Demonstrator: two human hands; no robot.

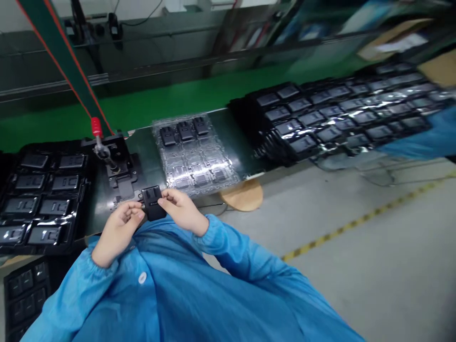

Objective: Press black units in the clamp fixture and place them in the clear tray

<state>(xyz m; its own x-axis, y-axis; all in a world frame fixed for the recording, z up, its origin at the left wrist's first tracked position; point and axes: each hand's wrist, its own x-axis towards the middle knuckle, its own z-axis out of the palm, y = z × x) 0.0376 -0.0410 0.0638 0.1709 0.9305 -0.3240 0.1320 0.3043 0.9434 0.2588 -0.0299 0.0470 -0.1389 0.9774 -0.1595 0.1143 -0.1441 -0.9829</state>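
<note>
A small black plastic case (154, 203) with slots near its top is held up in front of the bench edge. My right hand (181, 211) pinches its right side between thumb and fingers. At the case's left edge is my left hand (119, 230), fingers curled and closed against it. Just behind the case stands a toggle-clamp fixture (119, 164) with a red handle (96, 127). To the right of the fixture lies a clear plastic tray (195, 154), with three similar black cases (184, 131) in its far row.
Black trays (42, 194) of dark parts sit on the left, with another tray (26, 294) lower down. Stacked black trays (320, 114) fill the bench's right side. A round wooden stool (244, 195) stands under the edge. A blue sleeve (423, 135) shows far right.
</note>
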